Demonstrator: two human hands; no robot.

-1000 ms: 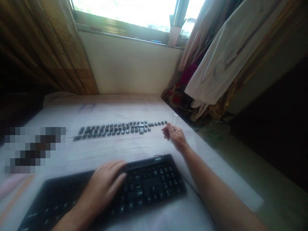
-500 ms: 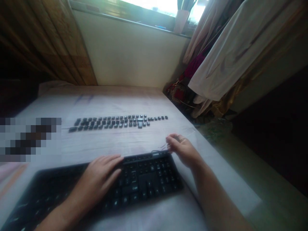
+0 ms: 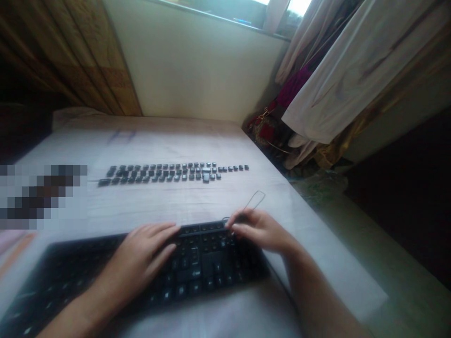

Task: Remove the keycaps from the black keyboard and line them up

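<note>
A black keyboard [image 3: 197,270] lies on a pale cloth-covered surface [image 3: 183,202] near me. My left hand [image 3: 144,258] rests flat on its middle, fingers stretched out. My right hand [image 3: 259,230] is at the keyboard's top right edge, its fingers pinched on a thin wire keycap puller [image 3: 252,203] whose loop sticks up and away. Farther off, several loose black keycaps [image 3: 169,172] are laid out in rows on the cloth.
A wall and window sill [image 3: 218,16] stand behind the surface, wooden panelling [image 3: 81,56] to the left. Hanging cloths [image 3: 345,80] and a heap of fabric [image 3: 271,131] crowd the right edge. A blurred-out patch [image 3: 38,195] lies at the left.
My right hand came back from the row of loose keycaps to the keyboard's top right edge with the wire tool. The left hand stayed on the keyboard. The view tilted down a little.
</note>
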